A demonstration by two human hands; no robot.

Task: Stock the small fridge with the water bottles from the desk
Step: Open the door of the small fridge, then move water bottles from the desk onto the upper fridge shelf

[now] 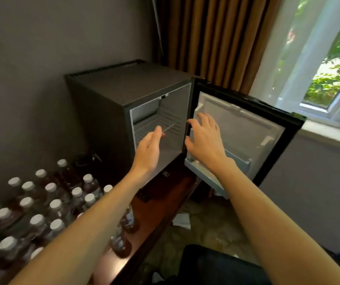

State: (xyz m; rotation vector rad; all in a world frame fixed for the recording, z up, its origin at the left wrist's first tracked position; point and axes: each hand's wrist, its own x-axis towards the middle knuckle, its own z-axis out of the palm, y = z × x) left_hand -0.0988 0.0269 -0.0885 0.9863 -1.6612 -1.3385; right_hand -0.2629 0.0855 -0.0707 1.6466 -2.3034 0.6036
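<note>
The small black fridge (103,95) stands on the dark wood table (160,194) against the wall, its door (247,128) swung wide to the right. The water bottles (52,204), white-capped and upright, crowd the table at lower left, well apart from both hands and partly under the left forearm. The left hand (148,153) hovers before the open compartment, fingers straight, holding nothing. The right hand (204,140) is spread wide at the hinge-side edge; I cannot tell whether it touches. Inside is 1 wire shelf (156,126); a door bin (206,173) sits low on the door.
</note>
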